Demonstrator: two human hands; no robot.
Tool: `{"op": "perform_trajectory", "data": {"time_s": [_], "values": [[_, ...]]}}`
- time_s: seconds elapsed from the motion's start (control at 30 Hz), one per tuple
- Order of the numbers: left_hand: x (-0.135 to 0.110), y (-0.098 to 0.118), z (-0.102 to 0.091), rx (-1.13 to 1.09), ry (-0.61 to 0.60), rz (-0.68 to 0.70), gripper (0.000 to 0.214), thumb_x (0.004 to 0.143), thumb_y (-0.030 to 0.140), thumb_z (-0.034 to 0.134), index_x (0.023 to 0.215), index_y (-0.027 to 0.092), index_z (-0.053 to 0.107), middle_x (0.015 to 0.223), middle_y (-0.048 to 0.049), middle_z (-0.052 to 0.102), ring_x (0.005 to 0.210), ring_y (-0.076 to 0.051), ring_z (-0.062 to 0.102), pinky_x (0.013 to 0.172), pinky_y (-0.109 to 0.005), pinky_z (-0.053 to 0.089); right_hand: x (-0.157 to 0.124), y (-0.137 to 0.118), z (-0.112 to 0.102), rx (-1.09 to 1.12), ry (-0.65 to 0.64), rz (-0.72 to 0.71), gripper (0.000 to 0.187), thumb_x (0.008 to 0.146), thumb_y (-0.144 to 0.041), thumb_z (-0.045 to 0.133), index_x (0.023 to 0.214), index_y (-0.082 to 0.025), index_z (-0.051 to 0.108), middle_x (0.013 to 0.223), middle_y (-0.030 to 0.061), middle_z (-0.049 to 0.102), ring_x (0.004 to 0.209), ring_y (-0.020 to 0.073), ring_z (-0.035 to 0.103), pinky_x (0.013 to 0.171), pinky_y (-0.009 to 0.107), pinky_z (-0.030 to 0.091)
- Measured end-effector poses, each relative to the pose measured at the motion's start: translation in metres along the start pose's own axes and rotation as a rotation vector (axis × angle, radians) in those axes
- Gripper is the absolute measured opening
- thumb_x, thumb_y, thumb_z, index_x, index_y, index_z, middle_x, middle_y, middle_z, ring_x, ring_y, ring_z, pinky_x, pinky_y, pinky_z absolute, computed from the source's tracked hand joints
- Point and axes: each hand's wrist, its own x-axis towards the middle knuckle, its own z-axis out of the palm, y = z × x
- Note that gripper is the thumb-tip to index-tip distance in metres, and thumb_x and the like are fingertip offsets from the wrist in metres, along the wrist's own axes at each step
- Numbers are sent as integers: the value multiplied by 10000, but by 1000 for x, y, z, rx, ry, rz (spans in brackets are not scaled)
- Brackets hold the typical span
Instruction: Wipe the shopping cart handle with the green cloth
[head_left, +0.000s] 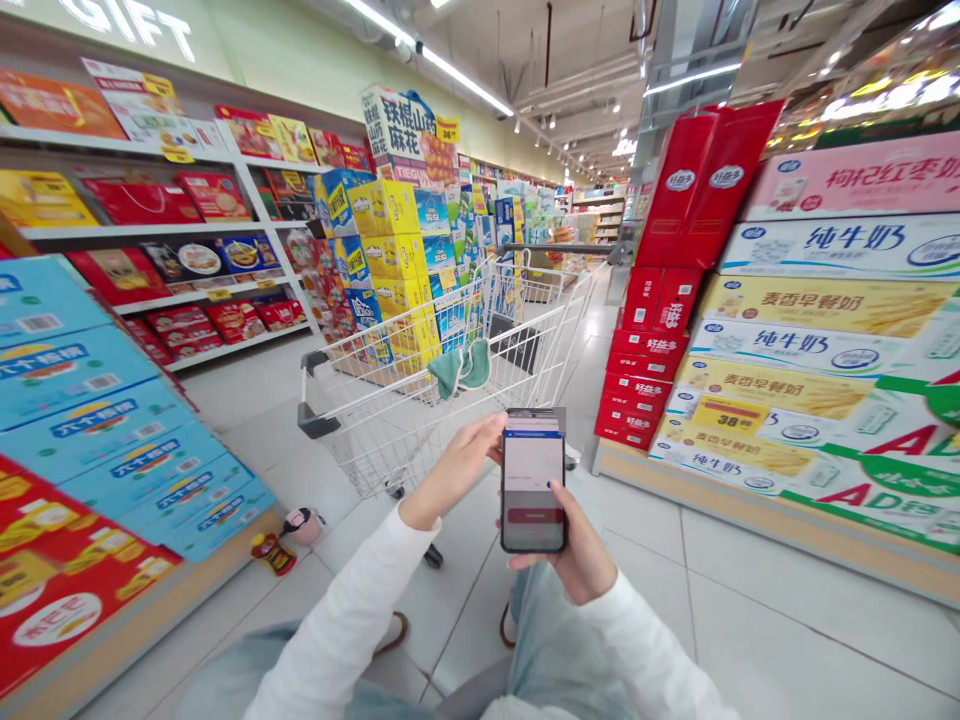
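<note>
Here in the supermarket aisle, a wire shopping cart sits straight ahead, a green cloth draped on it, and a phone is up in front of the cart, gripped by both hands: left hand along its side, right hand cradling its lower corner!

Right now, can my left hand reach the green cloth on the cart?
Probably yes: the cloth hangs on the shopping cart's near side, nothing between, though your left hand holds a phone.
</note>
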Motion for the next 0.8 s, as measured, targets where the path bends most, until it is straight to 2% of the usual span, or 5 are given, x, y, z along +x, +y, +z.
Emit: {"op": "perform_trajectory", "data": {"time_s": [0.1,0.33,0.57,0.8], "values": [[-3,2,-1,-19,-35,14,490,833,583,447,962,158,655,779,-43,681,725,-162,607,714,-297,487,-2,0,3,7,-14,3,544,770,-572,566,1091,-136,615,965,146,694,846,310,667,478,386,566],[-11,11,-3,-40,-4,14,504,822,605,445,857,152,665,772,-56,689,720,-165,611,715,-301,476,-5,2,5,8,-35,-6,593,763,-598,556,1165,-162,577,991,142,691,818,315,670,485,425,565],[-16,14,-5,-62,9,7,543,817,613,447,981,143,665,793,-70,698,735,-170,617,725,-302,481,-11,0,7,-6,-75,-36,600,776,-603,530,1179,-162,573,961,140,693,816,311,665,508,442,563],[-25,21,-10,-67,-9,26,535,842,595,417,1026,156,662,866,-67,709,804,-189,636,810,-331,476,-25,-3,13,19,-134,-112,563,761,-596,561,1162,-202,589,1057,132,670,935,328,634,532,422,563]]}}
